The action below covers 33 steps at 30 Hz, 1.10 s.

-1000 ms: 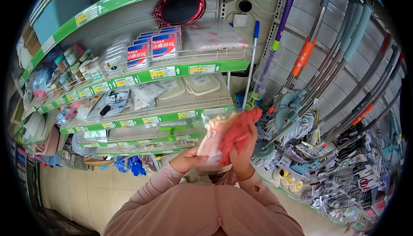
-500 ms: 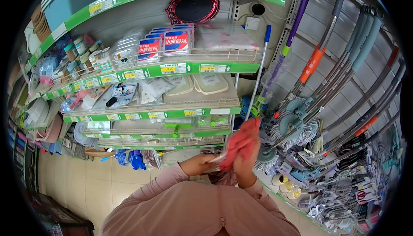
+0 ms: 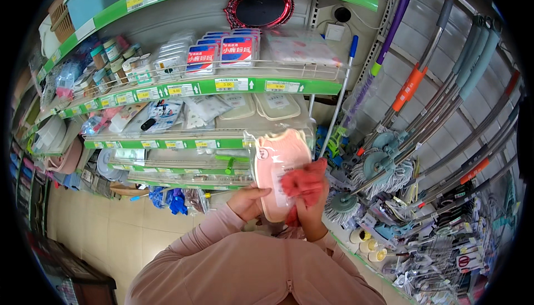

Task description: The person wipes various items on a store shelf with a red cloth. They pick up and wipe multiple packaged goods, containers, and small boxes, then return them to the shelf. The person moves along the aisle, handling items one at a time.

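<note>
Upright in front of my chest is a flat pink piece with a cream edge in a clear plastic bag; its exact kind I cannot make out. The fingers of my left hand are closed on its lower left edge, with the thumb across the front. My right hand grips a crumpled red cloth, which lies against the right side of the bag's front. That cloth hides part of the pink piece and some of my right fingers.
Ahead rise green-edged shelves with boxed packs, jars and cream flat packs. Mops with long poles hang on the right, above bagged goods. Blue bagged items hang low over the tiled floor.
The pink bagged piece has come up into plain sight, its broad front showing. The red cloth has moved lower and now rests on its right side. My left hand has shifted its hold.
</note>
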Available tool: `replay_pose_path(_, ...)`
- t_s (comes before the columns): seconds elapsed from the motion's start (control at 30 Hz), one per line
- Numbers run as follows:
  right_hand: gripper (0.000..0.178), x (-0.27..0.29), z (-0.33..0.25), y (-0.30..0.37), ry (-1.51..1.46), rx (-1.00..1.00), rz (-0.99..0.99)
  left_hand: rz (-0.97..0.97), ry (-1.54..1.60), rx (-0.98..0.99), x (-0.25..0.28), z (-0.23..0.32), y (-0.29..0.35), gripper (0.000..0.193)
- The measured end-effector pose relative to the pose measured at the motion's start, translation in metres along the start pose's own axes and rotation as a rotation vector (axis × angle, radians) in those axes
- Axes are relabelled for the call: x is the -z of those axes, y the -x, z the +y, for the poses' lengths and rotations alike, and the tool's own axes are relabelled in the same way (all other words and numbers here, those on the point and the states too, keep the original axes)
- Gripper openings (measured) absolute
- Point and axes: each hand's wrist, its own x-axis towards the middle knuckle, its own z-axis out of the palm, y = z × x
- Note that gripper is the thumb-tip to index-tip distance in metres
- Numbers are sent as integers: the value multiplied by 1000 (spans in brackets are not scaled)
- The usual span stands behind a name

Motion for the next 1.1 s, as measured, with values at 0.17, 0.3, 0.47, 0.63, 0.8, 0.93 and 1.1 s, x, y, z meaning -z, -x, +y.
replay_pose_path(0.17, 55, -42, 23, 36, -423, 199, -334, -212, 127, -12, 51, -15, -9, 46)
replay_pose_path(0.3, 50, -6, -19, 19, 279, 416, -273, 96, 21, 37, 17, -11, -4, 30)
replay_pose_path(0.47, 39, 4, -24, -27, -288, -69, 136, -26, -554, 119, 6, -26, 9, 40)
replay_pose_path(0.63, 47, -21, -45, 15, 145, 349, -110, 22, -649, 52, -22, -10, -7, 39)
replay_pose_path(0.8, 55, 10, -36, -5, 281, 385, -136, -225, -754, -86, 19, -24, -11, 37)
replay_pose_path(0.93, 57, 12, -13, -17, -550, -206, 139, -223, -970, 238, 29, -25, -3, 38)
replay_pose_path(1.1, 53, -9, -49, 19, 33, 296, -180, -86, -524, -21, 30, -39, -10, 40)
